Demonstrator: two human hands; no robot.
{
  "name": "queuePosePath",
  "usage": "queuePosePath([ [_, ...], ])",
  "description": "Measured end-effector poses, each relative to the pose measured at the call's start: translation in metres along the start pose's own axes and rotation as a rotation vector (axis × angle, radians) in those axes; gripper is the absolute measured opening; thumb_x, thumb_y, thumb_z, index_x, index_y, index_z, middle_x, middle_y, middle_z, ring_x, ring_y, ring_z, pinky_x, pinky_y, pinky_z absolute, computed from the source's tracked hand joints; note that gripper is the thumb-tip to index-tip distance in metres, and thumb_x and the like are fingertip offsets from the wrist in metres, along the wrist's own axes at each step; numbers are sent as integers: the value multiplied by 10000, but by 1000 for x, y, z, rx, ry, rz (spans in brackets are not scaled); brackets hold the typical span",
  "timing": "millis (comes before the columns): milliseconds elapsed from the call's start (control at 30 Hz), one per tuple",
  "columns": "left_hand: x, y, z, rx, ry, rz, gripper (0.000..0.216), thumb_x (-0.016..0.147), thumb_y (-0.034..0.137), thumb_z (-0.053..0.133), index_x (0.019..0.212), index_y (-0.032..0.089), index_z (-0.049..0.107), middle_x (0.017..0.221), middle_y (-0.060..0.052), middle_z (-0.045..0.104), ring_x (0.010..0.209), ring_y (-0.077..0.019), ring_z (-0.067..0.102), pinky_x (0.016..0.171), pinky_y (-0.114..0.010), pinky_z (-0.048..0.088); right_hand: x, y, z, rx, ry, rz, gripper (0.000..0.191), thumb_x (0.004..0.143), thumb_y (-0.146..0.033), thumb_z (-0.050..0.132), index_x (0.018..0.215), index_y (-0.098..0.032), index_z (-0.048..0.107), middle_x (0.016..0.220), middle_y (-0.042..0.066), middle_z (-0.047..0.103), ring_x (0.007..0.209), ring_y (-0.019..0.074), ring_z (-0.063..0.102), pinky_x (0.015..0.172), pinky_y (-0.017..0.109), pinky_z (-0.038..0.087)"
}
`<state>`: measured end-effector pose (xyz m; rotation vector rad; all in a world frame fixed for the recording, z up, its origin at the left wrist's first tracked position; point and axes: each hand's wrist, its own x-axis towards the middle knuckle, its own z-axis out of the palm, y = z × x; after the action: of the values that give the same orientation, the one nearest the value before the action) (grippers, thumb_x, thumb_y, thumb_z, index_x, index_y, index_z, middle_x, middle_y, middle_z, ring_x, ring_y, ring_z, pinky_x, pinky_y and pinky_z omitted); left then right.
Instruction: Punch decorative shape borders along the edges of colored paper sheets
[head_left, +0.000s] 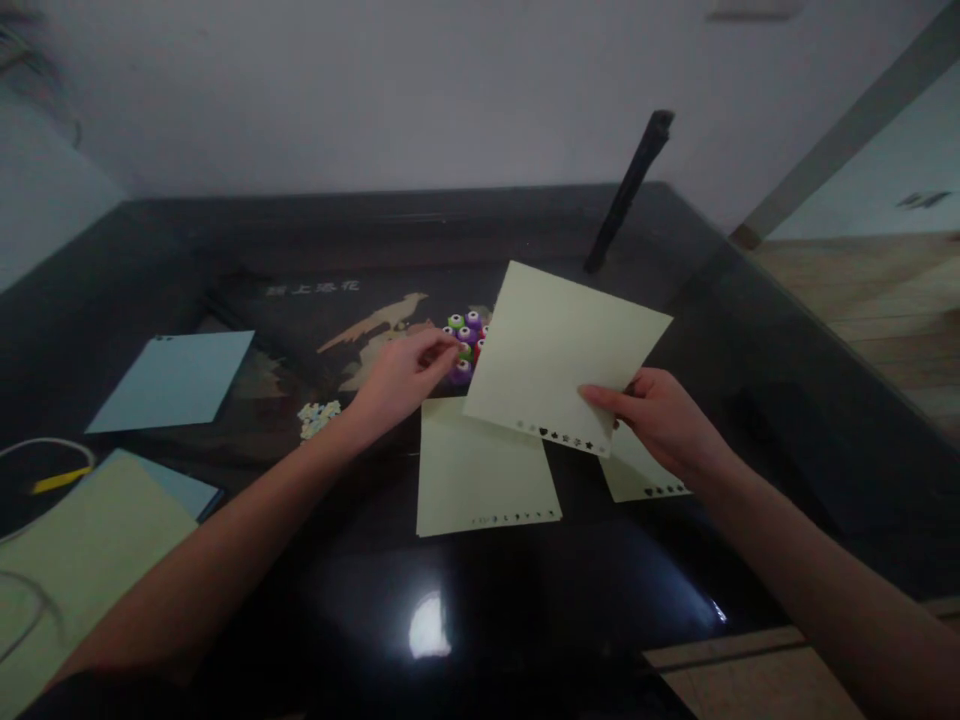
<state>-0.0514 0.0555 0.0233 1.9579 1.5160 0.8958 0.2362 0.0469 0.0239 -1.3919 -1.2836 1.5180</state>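
Observation:
My right hand [656,418] pinches the lower right corner of a pale yellow-green paper sheet [559,350] and holds it lifted and tilted; small shapes are punched along its bottom edge. My left hand [401,375] reaches into a cluster of small coloured craft punches [465,340] on the black table, fingers closed around one of them. A second punched pale sheet [480,470] lies flat below the held one. A third pale sheet [637,478] pokes out under my right hand.
A light blue sheet [176,378] lies at the left. More pale and blue sheets [82,545] sit at the near left with a white cable [45,445]. Small paper cut-outs [319,417] lie by my left wrist. A dark rod [630,190] leans at the back.

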Motion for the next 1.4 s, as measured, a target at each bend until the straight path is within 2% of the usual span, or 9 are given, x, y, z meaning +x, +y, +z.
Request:
queuePosePath([
  [167,6,-23,3,420,14,24,150,871,295,533,933,190,621,995,-91,679,895,-253,622,748,-349,459,-3,13,-25,-69,138,-27,250,649,-420,782,742,-195,726,737,65,759,643,233,690,628,403,582],
  [400,-2,-14,12,519,-35,56,277,857,463,598,916,194,567,942,-74,641,901,-257,599,750,-345,443,-4,20,-38,-44,261,-32,213,641,-382,798,748,-208,735,811,70,775,723,279,725,696,425,601],
  [533,-3,-15,17,594,-71,63,295,821,442,651,940,186,567,948,-82,636,924,-274,593,764,-363,447,-4,19,-39,-70,308,-23,211,639,-382,802,745,-209,740,848,76,777,781,288,731,759,447,600],
  [800,-4,-17,17,597,-80,58,210,853,379,604,917,188,545,913,-80,651,878,-267,617,728,-354,457,-4,18,-38,-152,336,2,203,631,-376,797,733,-207,748,814,70,777,759,287,726,731,450,600],
  [967,-7,-11,14,425,-68,-94,242,841,385,614,960,203,507,733,-15,647,644,-209,628,572,-295,435,-5,18,-38,-84,349,-13,198,629,-361,799,766,-227,749,847,50,775,792,278,722,763,447,595],
  [1033,-7,-8,13,302,-51,-115,276,822,362,639,1006,199,514,741,-5,655,614,-187,626,577,-293,459,-5,19,-39,-75,347,-5,197,630,-387,797,755,-243,747,828,43,770,755,259,714,733,434,595],
  [1167,-6,-3,13,-32,-81,-148,418,775,267,670,1168,188,551,966,-48,685,645,-149,643,638,-306,527,-5,20,-40,-82,360,21,202,600,-412,812,706,-254,743,758,37,757,650,227,680,627,391,579],
  [1300,-7,2,14,-431,-168,-308,408,749,219,687,1150,190,620,884,-27,700,707,-157,674,685,-315,567,-5,19,-39,10,357,16,206,573,-393,827,721,-270,753,814,35,767,703,235,692,679,398,581],
  [1400,-10,6,16,-630,-225,-373,458,735,201,723,1179,240,617,1013,-30,707,852,-171,691,801,-342,574,-5,19,-38,23,348,10,209,584,-390,829,732,-261,756,826,47,767,738,244,699,724,411,581],
])
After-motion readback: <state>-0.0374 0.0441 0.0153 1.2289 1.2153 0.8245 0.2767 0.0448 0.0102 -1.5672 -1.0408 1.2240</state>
